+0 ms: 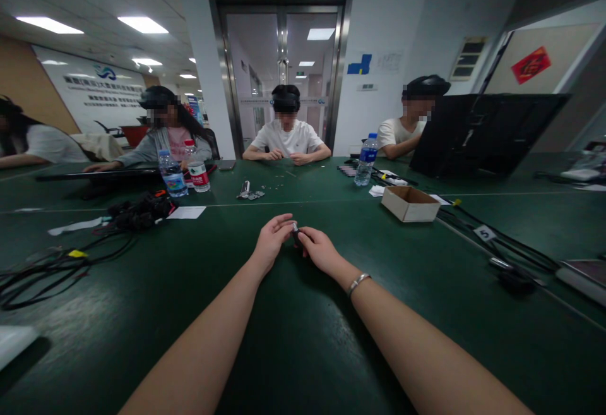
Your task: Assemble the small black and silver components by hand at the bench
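A two-handed handling step is in hand: near the middle of the frame, over the green table, the right hand holds a small dark object with a silvery end pointing up and slightly left. Its thumb and fingers look closed in a pinch around the dark body. The left hand, just left of centre, has its index finger stretched out and the other fingers loosely bent, thumb side at the silvery end; whether it grips or merely touches there, I cannot tell. With a piece this small, the next move probably calls for a steady right pinch and fine left fingertip control. Loose grey pieces lie beyond the hands, left of centre.
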### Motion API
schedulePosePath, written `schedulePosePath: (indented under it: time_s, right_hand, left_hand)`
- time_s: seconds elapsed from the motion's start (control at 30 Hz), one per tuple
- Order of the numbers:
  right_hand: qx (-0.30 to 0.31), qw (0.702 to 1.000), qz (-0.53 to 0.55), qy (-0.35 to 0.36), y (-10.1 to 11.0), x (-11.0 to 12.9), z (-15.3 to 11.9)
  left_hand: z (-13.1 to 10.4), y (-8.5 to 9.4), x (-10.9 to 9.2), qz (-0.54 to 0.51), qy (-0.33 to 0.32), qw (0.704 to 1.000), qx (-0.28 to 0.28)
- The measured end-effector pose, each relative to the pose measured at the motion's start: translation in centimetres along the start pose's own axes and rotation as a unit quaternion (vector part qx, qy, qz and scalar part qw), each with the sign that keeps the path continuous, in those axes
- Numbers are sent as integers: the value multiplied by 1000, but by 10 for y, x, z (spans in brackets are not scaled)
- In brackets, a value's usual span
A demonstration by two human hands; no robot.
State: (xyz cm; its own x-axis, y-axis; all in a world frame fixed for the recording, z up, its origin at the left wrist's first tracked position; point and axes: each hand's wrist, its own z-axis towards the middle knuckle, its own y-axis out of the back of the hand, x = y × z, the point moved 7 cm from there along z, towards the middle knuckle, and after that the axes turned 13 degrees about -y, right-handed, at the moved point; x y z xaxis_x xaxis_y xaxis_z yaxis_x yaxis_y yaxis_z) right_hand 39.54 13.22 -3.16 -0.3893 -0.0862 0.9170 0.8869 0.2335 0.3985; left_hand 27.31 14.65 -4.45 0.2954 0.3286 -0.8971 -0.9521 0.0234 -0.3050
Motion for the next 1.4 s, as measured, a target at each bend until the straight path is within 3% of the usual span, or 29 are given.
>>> schedulePosePath:
  time_s: [0.2, 0.53, 0.87, 1.1, 1.4]
  right_hand:
    - [-5, 1000, -5, 5, 0, -1, 1]
    - [1, 1000, 2, 5, -1, -2, 2]
    - [6, 1000, -8, -1, -2, 0, 0]
    - [-10, 1000, 10, -5, 1, -2, 2]
    - [-3, 1000, 7, -3, 1, -3, 2]
  left_hand:
    - [-7, -7, -7, -24, 47, 999, -5]
    - [-4, -4, -5, -25, 24, 999, -22]
    - [0, 0, 1, 51, -13, 999, -13]
    - [-1, -2, 0, 4, 15, 1000, 2]
    - [1, -1, 2, 20, -8, 1000, 4]
